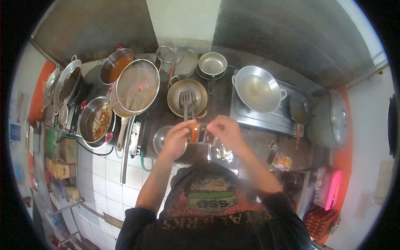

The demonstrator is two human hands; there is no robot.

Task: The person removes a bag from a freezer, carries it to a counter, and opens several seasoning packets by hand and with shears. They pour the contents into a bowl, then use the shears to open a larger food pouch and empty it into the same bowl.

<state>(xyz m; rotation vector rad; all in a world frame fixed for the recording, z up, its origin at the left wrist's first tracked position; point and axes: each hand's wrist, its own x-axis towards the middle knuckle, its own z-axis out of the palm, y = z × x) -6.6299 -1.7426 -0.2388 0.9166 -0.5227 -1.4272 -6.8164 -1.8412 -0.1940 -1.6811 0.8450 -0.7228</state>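
Note:
My left hand (178,135) is closed with its fingertips against a small container with orange contents (194,134), whose exact kind I cannot make out. Close beside it, my right hand (227,130) has its fingers pinched together; what they hold, if anything, is too small to name. Just beyond both hands, a metal wok (176,96) has a dark slotted spatula (186,99) lying in it. A clear bowl (159,141) sits partly behind my left hand. Crumpled shiny foil (224,154) lies below my right hand.
A large two-handled pan (257,89) stands on the stove (266,118) at right. Big strainer (138,86), pan of brown bits (100,121) and pot of orange liquid (117,68) crowd the left. A tall lidded pot (331,121) and colourful packet (282,161) are at right.

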